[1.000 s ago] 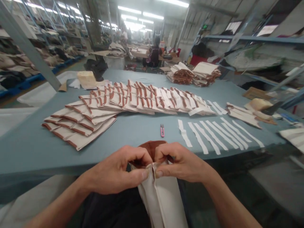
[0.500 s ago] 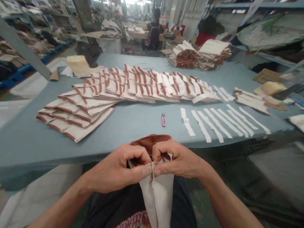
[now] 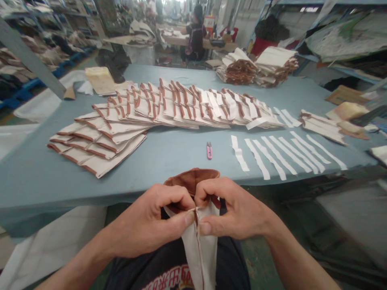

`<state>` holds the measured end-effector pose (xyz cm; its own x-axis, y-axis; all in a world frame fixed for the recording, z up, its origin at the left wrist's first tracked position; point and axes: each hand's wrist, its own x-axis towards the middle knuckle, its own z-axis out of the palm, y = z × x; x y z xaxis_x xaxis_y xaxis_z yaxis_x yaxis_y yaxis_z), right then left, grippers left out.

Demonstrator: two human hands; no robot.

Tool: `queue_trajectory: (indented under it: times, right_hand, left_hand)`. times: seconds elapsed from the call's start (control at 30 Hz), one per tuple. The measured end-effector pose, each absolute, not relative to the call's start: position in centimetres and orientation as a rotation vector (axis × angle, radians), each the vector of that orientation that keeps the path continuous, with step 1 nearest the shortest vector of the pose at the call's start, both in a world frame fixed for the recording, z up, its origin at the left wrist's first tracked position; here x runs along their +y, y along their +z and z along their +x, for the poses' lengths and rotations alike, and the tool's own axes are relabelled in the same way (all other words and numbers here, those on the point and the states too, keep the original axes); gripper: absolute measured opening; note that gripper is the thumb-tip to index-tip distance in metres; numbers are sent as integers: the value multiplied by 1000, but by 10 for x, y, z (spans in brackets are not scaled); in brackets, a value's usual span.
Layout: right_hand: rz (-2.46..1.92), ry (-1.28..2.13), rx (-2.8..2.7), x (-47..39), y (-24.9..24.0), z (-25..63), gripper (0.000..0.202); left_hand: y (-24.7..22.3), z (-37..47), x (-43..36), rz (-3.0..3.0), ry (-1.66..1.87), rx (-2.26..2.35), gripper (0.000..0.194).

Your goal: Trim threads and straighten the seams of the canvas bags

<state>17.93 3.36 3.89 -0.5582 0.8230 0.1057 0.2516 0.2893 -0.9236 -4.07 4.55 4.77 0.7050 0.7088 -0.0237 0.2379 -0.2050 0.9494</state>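
Note:
A cream fabric piece with a brown lining (image 3: 193, 181) hangs in front of my body, its seam running down the middle. My left hand (image 3: 163, 219) pinches the cloth just left of the seam, thumb on the outside and fingers curled over the top edge. On the other side, my right hand (image 3: 226, 209) grips the edge the same way, its thumb pressed flat beside the seam. The fingertips inside the opening are partly hidden. Beyond my hands, pink thread snips (image 3: 209, 150) lie on the blue-grey table (image 3: 178, 157).
A long overlapping row of cream pieces with brown edging (image 3: 169, 108) spans the table. White strips (image 3: 272, 157) lie at right. Folded stacks (image 3: 237, 66) stand at the back, and a foam block (image 3: 99, 79) sits at far left. A person (image 3: 196, 34) works in the background.
My right thumb has shifted slightly down and right along the seam, and the gap at the seam looks a little wider. Both hands keep their hold on the fabric.

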Motion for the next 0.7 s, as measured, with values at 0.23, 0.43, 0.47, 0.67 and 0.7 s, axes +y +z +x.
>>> queue_trajectory:
  times: [0.23, 0.43, 0.47, 0.67, 0.7]
  right_hand:
    - [-999, 1256, -2028, 23, 52, 173, 24]
    - [-952, 1124, -2028, 19, 48, 162, 19]
    - [-960, 1108, -2038, 18, 48, 160, 18]
    - [-973, 1117, -2083, 13, 47, 158, 13]
    - [-968, 1109, -2087, 13, 46, 157, 13]
  left_hand:
    - [53, -37, 29, 1847, 600, 827, 19]
    - [34, -49, 29, 1529, 666, 692, 21]
    - [31, -52, 29, 1504, 650, 683, 22]
    - [37, -61, 34, 1546, 462, 713, 18]
    - [41, -61, 35, 1598, 446, 729, 17]
